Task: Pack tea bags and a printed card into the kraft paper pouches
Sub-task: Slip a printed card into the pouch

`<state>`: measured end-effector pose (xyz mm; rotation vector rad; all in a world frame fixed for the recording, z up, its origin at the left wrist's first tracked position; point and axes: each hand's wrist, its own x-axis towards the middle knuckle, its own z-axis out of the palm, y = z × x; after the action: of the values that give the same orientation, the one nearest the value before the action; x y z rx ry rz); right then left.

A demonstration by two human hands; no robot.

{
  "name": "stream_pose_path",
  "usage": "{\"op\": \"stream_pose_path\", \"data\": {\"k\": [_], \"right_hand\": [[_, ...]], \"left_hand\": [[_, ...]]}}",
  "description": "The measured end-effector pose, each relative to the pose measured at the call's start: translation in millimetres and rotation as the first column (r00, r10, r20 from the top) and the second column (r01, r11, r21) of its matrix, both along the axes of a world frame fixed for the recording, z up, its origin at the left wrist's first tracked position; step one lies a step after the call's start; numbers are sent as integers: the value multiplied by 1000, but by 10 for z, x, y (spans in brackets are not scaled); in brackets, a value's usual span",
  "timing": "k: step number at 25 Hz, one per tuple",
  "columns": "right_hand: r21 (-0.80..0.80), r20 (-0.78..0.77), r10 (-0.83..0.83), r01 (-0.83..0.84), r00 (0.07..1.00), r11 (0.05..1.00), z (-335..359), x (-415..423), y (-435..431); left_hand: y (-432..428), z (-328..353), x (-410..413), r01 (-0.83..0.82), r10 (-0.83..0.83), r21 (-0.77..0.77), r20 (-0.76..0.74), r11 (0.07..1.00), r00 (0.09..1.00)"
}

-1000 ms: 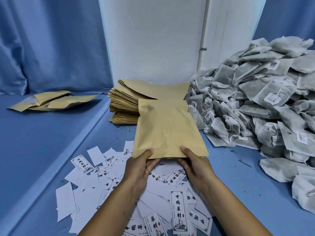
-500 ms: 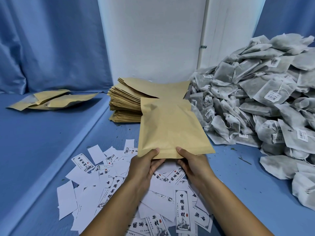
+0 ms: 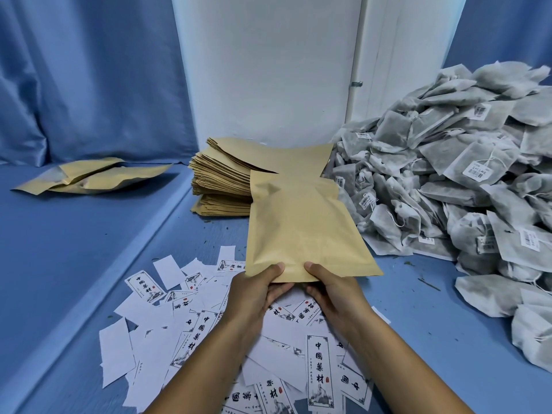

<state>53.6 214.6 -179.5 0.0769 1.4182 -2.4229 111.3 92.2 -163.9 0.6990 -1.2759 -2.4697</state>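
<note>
in the middle of the frame, the left hand (image 3: 257,289) and the right hand (image 3: 334,289) pinch the near edge of a flat tan kraft paper pouch (image 3: 301,228), thumbs on top; the fingers below are probably curled. it is above scattered white printed cards (image 3: 191,330). grey tea bags (image 3: 448,186) are piled at right.

The 2 hands, left (image 3: 257,289) and right (image 3: 334,289), hold a pouch (image 3: 301,231) by its near edge above the scattered cards (image 3: 194,333) on the worktop (image 3: 433,339). Behind it sits the pouch stack (image 3: 224,180); tea bags (image 3: 463,174) pile up at right, 2 filled pouches (image 3: 89,177) lie far left.
</note>
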Motion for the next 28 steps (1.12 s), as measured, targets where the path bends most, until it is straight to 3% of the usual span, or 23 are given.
{"op": "stream_pose_path", "data": {"k": [5, 11, 14, 19, 28], "right_hand": [[63, -10, 53, -52, 999, 997, 23, 14, 0], [24, -31, 9, -8, 999, 1000, 71, -17, 17], [43, -54, -17, 20, 998, 999, 72, -14, 33], [62, -11, 98, -97, 995, 993, 0, 133, -76], [108, -83, 27, -17, 996, 994, 77, 52, -24]], "left_hand": [[23, -8, 10, 23, -20, -93, 33, 995, 999], [-42, 46, 12, 94, -93, -67, 11, 993, 996], [-22, 20, 4, 95, -91, -190, 33, 977, 995], [77, -61, 3, 110, -86, -363, 81, 925, 993], [105, 17, -17, 69, -33, -482, 83, 874, 996]]}}
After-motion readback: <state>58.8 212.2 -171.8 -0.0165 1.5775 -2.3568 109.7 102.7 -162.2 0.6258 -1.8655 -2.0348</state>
